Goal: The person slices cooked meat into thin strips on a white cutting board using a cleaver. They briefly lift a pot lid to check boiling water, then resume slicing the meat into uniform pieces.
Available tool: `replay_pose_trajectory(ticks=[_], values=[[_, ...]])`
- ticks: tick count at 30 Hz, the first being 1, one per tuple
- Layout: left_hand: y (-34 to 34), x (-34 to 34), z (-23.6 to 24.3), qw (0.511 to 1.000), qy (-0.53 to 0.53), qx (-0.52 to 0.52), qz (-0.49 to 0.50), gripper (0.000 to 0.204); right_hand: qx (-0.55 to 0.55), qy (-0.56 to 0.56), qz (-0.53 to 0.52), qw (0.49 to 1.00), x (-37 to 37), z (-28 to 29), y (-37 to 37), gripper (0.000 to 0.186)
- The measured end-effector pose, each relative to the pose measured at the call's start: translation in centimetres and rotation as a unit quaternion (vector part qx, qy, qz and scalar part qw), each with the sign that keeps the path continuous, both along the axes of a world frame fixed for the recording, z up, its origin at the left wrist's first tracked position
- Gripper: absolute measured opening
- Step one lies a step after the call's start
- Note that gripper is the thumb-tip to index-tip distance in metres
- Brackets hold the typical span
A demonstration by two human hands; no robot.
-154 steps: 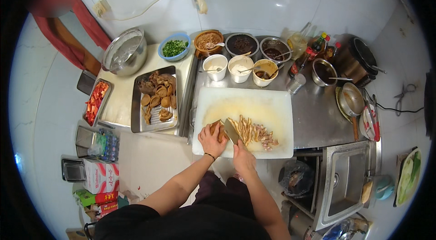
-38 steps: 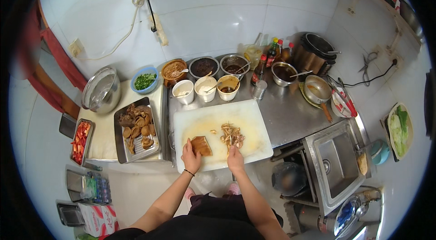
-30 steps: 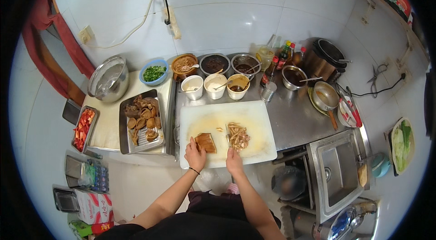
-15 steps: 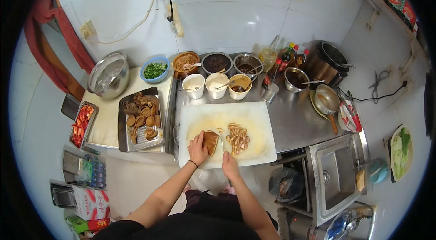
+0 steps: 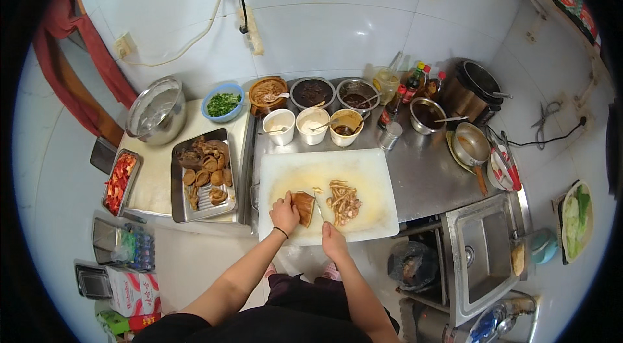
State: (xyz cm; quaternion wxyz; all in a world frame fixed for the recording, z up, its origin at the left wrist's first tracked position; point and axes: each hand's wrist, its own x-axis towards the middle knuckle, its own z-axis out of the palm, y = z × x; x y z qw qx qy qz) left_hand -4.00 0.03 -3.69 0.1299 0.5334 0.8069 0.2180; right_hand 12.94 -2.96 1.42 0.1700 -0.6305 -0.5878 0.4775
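A white cutting board (image 5: 363, 164) lies on the counter before me. My left hand (image 5: 284, 214) presses down on a brown, flat slab of cooked food (image 5: 304, 208), its fingers curled on the left side; it looks like braised meat or tofu, and I cannot tell which. My right hand (image 5: 333, 240) is closed round the handle of a kitchen knife (image 5: 317, 208), whose narrow blade stands just right of the slab. Further right sits a pile of cut brown strips and chunks (image 5: 343, 203). A small scrap lies above the blade.
Left of the board stand a metal tray of braised food (image 5: 175, 197), a tray of red peppers (image 5: 119, 182) and a blue bowl of chopped greens (image 5: 222, 102). White sauce tubs (image 5: 281, 135) line the board's far side. A saucepan (image 5: 471, 146) and sink (image 5: 487, 252) are at right.
The view has shifted slightly. The slab and knife stay together on the board, and both hands keep their holds with little movement.
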Motion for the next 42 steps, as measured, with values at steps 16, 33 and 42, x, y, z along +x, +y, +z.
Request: replay_pose_trajectory(ticks=[16, 33, 42], values=[[-2.1, -0.2, 3.6, 0.960, 0.136, 0.050, -0.238, 0.052, -0.012, -0.019, 0.024, 0.999, 0.4, 0.3, 0.3, 0.044], [-0.5, 3.0, -0.7, 0.987, 0.058, 0.100, 0.108, 0.050, 0.096, -0.151, 0.097, 0.979, -1.4, 1.0, -1.4, 0.046], [0.2, 2.8, -0.5, 0.982, 0.049, 0.151, 0.106, 0.038, 0.044, -0.230, 0.142, 0.962, -1.8, 2.0, -0.7, 0.045]])
